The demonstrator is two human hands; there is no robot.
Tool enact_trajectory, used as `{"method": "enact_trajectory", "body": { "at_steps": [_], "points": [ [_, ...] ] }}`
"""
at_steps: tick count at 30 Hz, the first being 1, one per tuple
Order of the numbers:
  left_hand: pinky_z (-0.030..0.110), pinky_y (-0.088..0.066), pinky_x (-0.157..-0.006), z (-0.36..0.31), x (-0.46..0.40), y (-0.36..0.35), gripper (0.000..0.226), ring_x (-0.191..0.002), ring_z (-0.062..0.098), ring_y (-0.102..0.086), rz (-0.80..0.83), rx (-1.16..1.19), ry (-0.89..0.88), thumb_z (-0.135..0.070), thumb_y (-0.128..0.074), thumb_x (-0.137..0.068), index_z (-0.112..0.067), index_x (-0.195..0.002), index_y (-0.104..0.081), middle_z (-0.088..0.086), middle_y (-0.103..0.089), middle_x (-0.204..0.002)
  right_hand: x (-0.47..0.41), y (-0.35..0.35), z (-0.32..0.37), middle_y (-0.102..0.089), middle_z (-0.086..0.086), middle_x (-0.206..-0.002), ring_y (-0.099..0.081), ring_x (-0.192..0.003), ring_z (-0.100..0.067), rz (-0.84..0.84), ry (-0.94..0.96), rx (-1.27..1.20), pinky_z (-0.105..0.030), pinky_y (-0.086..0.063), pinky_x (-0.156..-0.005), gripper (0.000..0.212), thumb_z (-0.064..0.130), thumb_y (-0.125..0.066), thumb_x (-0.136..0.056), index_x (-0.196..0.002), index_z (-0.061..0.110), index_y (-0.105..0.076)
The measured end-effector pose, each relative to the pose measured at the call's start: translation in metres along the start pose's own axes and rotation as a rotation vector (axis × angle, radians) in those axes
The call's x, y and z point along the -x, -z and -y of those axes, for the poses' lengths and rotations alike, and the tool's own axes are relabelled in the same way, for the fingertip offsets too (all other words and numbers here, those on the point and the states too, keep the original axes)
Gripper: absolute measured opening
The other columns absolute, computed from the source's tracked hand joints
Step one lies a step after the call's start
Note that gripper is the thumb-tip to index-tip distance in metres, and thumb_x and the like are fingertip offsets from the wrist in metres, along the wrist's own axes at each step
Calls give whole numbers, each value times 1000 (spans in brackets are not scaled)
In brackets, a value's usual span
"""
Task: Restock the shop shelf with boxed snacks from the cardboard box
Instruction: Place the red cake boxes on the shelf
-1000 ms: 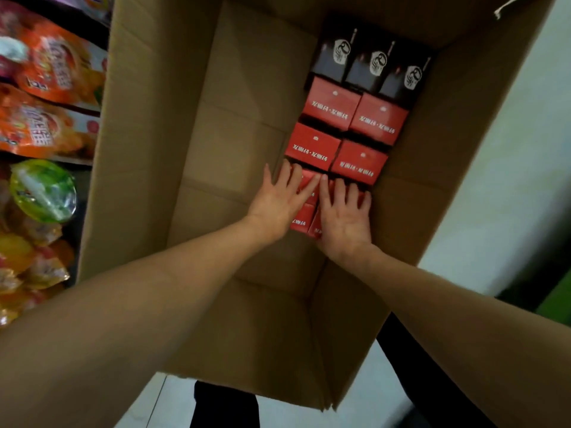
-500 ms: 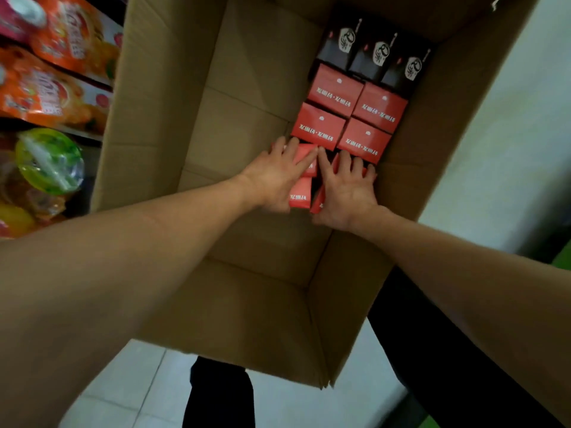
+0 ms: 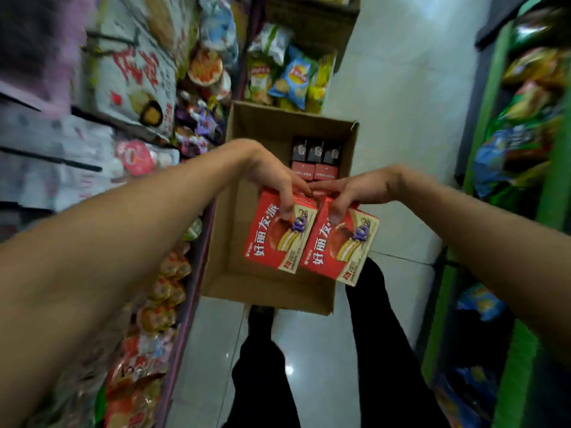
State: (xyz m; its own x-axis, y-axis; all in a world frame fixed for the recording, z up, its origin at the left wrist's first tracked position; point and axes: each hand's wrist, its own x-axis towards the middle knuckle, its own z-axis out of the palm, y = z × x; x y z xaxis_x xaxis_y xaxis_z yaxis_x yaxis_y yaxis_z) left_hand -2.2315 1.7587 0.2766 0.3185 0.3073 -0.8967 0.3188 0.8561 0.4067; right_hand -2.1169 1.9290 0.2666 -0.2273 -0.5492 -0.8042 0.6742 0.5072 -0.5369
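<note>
Both hands raised above the open brown cardboard box (image 3: 234,257), which stands on the pale tiled floor (image 3: 386,88) in a narrow aisle.

Left hand (image 3: 272,177): fingers curled over the top edge of a red printed snack box (image 3: 272,239), clamped on it. More red edges show behind this box, so it may be a stack; count unclear.

Right hand (image 3: 355,188): fingers clamped likewise on the top of a second red snack box (image 3: 336,251). The two boxes hang side by side, touching, front faces toward the camera.

Inside the carton, at its far end: a row of three black cartons (image 3: 315,154), with red boxes (image 3: 313,172) just in front of them.

Left side: shop shelf (image 3: 185,304) packed with bagged snacks, blurred. Right side: green-framed shelving (image 3: 482,118) with more bags. Chip bags (image 3: 293,78) beyond the carton. Black trouser legs (image 3: 370,335) below.
</note>
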Motion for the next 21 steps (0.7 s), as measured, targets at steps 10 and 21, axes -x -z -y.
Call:
{"method": "enact_trajectory", "body": {
  "at_steps": [10, 21],
  "points": [
    [52, -52, -96, -221, 219, -164, 73, -113, 35, -64, -67, -478, -115, -7, -78, -73, -22, -134, -42, 8, -63, -121, 299, -240, 34, -73, -1, -112, -71, -98, -19, -481, 235, -193, -30, -58, -75, 78, 4, -68, -72, -138, 27, -33],
    [34, -60, -80, -464, 320, -340, 93, -104, 21, -67, -205, -1142, -402, -32, -83, -55, -19, -137, -40, 6, -63, -121, 556, -453, -31, -27, -4, -154, -34, -136, -20, -1327, -119, 96, -37, -36, -110, 124, 52, -76, -59, -154, 39, 3]
  ]
}}
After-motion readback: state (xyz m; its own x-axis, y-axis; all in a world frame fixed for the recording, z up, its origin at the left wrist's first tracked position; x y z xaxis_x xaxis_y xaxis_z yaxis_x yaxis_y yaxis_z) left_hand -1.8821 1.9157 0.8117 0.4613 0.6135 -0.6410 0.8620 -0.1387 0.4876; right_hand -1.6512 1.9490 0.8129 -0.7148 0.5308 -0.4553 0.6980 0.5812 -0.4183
